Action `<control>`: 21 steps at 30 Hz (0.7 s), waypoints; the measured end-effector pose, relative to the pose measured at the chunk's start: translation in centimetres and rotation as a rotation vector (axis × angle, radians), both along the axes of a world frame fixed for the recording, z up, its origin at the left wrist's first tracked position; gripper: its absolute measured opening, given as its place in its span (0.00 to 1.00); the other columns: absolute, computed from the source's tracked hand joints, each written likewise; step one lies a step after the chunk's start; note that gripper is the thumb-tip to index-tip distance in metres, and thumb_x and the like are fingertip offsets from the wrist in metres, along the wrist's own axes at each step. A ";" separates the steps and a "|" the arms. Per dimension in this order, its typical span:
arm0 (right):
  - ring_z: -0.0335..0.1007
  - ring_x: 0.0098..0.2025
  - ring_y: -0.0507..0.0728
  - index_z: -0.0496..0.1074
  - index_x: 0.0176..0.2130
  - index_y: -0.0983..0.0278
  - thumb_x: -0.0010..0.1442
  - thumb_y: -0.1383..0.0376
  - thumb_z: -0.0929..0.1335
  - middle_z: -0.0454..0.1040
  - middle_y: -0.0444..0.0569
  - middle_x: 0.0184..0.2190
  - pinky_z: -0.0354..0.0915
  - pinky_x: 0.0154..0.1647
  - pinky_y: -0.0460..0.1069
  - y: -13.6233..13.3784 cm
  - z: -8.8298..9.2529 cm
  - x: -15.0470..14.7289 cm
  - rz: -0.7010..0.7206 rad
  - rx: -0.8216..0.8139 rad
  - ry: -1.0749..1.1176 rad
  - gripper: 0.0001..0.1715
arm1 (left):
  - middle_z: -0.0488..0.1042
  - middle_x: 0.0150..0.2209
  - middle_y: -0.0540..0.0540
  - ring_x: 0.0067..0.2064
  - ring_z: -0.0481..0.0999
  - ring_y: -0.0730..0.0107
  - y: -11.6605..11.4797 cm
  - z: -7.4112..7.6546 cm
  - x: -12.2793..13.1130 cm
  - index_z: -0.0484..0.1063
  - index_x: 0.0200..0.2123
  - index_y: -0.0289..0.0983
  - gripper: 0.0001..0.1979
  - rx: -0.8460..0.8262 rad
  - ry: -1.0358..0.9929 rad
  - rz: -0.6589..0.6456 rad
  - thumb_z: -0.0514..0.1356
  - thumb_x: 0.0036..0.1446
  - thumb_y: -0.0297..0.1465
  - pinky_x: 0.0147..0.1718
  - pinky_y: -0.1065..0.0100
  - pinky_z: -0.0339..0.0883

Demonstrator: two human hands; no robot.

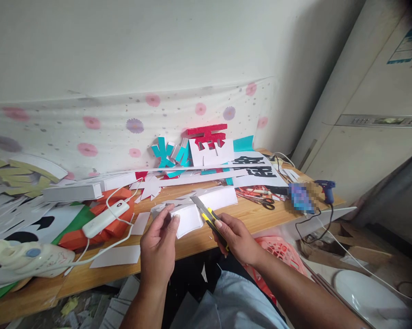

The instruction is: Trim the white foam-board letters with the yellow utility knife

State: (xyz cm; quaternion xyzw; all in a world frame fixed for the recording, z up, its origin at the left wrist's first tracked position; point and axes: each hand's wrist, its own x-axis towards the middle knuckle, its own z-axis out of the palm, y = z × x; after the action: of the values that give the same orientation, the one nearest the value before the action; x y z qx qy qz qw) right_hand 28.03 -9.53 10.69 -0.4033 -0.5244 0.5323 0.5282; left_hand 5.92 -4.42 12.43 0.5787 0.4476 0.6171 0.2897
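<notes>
My left hand [158, 244] pinches a white foam-board piece [187, 218] by its left end, holding it just above the front edge of the wooden table [226, 224]. In my right hand [236, 237] is a yellow and black utility knife [207, 214], fingers wrapped round its handle. Its grey blade points up and left and lies against the top right of the white piece. Both hands are close together at the table's middle front.
Cut foam characters in red, teal and black [206, 151] lean at the back. Scissors [260, 200] and a blue glue gun [325, 189] lie to the right. A white power strip [104, 218] on orange paper sits left. A red basket [277, 251] stands below.
</notes>
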 end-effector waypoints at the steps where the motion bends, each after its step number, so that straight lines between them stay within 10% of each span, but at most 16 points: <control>1: 0.66 0.19 0.49 0.69 0.37 0.61 0.75 0.36 0.67 0.71 0.40 0.26 0.58 0.18 0.45 0.0 -0.1 0.0 0.002 0.001 -0.009 0.33 | 0.84 0.53 0.42 0.54 0.83 0.54 0.0 0.0 -0.1 0.82 0.62 0.44 0.25 -0.021 -0.015 -0.004 0.70 0.67 0.48 0.56 0.57 0.79; 21: 0.65 0.19 0.51 0.69 0.36 0.60 0.79 0.37 0.63 0.69 0.40 0.23 0.59 0.21 0.47 -0.7 0.5 0.0 -0.010 0.044 -0.204 0.33 | 0.84 0.57 0.43 0.61 0.81 0.48 -0.5 0.1 -1.0 0.84 0.60 0.45 0.25 -0.095 -0.064 -0.020 0.71 0.65 0.49 0.65 0.51 0.74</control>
State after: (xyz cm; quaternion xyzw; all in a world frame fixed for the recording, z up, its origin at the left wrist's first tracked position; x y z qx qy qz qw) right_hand 27.98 -10.23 11.20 -0.4462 -0.5850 0.4742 0.4835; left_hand 4.92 -4.87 12.55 0.5489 0.4610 0.6105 0.3370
